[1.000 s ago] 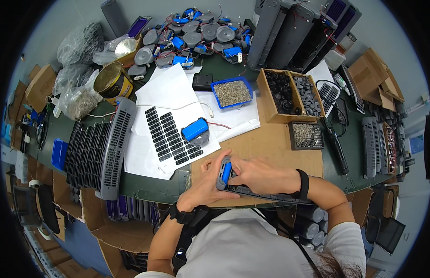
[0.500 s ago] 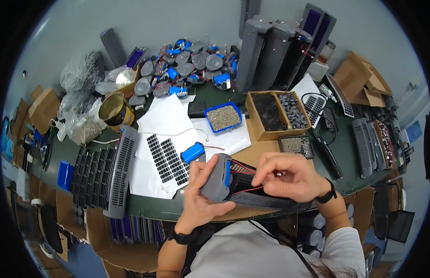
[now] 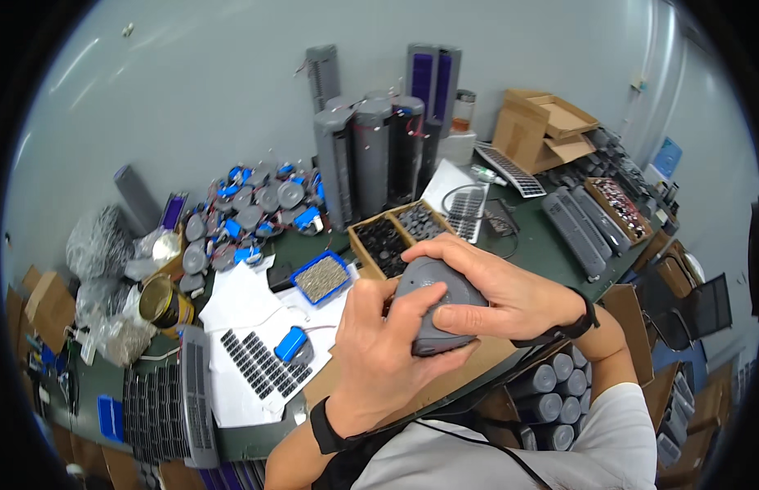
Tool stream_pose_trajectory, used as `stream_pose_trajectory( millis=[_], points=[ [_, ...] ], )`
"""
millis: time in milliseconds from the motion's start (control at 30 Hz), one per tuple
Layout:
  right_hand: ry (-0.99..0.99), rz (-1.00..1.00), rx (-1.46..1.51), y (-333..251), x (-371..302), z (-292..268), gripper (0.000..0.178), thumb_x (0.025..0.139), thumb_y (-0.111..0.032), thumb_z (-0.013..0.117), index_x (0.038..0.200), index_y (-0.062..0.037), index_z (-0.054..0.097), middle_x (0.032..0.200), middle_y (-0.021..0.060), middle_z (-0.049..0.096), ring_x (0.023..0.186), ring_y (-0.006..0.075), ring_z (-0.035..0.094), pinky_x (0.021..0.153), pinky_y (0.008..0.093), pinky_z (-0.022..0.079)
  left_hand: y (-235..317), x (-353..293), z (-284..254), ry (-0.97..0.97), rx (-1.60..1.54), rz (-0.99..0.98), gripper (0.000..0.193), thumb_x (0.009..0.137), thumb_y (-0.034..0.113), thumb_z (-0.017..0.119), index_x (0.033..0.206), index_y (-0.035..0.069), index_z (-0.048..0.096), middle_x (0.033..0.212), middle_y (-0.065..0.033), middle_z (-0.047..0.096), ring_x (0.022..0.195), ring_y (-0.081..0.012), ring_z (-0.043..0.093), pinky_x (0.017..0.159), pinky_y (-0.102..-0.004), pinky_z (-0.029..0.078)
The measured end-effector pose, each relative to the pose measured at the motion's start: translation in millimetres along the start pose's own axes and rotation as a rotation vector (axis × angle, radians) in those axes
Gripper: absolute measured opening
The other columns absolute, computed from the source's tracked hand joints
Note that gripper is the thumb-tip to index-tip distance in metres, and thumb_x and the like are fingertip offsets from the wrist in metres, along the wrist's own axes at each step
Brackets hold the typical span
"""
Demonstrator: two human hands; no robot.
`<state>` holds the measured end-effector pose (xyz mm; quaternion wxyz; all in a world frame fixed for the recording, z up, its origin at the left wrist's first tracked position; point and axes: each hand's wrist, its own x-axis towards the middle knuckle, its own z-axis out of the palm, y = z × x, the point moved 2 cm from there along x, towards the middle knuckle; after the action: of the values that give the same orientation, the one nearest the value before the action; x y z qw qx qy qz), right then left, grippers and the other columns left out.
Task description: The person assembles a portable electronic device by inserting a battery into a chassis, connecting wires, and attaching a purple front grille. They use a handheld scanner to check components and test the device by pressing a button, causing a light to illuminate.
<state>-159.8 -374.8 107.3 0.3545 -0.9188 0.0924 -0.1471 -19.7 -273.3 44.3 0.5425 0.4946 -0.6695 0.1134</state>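
Together, left hand (image 3: 379,351) and right hand (image 3: 494,294) grip a smooth, rounded grey plastic housing (image 3: 437,314).

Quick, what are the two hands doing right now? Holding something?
Left hand: closed around the grey rounded case, gripping it from below.
Right hand: closed over the top of the same grey case.

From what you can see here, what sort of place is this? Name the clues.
Probably a small assembly workshop. Both hands, left hand and right hand, hold a grey casing over a cluttered bench. Matching grey casings stand behind, beside a box of black parts.
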Motion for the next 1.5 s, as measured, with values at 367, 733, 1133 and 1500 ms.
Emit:
stream_pose_trajectory(
  millis=[367,733,1133,1500],
  points=[
    [-0.091,0.398,0.219,15,-39,-33,0.067,0.086,-0.039,0.076,0.129,0.0006,0.043,0.120,0.0100,0.048,0.111,0.0175,0.050,0.095,0.0317,0.043,7,-14,61,-0.146,-0.318,-0.078,0.103,0.058,0.019,0.091,0.140,0.005,0.030,0.124,-0.0207,0.054,0.111,-0.0349,0.060,0.088,-0.0417,0.052],
    [0.085,0.175,0.693,68,-45,-30,0.056,0.089,-0.015,0.066,0.136,-0.0038,0.039,0.128,0.0073,0.047,0.118,0.0166,0.049,0.099,0.0311,0.044,-8,-3,43,-0.138,-0.322,0.035,0.088,0.055,0.013,0.086,0.133,0.022,0.046,0.127,-0.0231,0.048,0.103,-0.0418,0.061,0.078,-0.0438,0.056],
    [0.463,0.648,-0.436,328,-167,-2,0.063,0.079,-0.032,0.078,0.126,0.0013,0.052,0.090,0.0181,0.060,0.084,0.0352,0.062,0.078,0.0431,0.052,-69,-41,35,-0.919,-0.015,-0.397,0.086,0.058,0.022,0.080,0.136,0.020,0.042,0.109,-0.0204,0.052,0.091,-0.0427,0.060,0.078,-0.0464,0.053],
    [1.112,-0.095,0.870,204,-73,-38,0.072,0.097,-0.070,0.025,0.132,-0.0093,0.041,0.068,0.0033,0.045,0.059,0.0149,0.045,0.059,0.0316,0.040,-73,-66,94,-1.222,0.069,-0.444,0.089,0.063,0.021,0.080,0.141,0.028,0.039,0.119,-0.0252,0.049,0.094,-0.0496,0.060,0.079,-0.0502,0.054]
  ],
)
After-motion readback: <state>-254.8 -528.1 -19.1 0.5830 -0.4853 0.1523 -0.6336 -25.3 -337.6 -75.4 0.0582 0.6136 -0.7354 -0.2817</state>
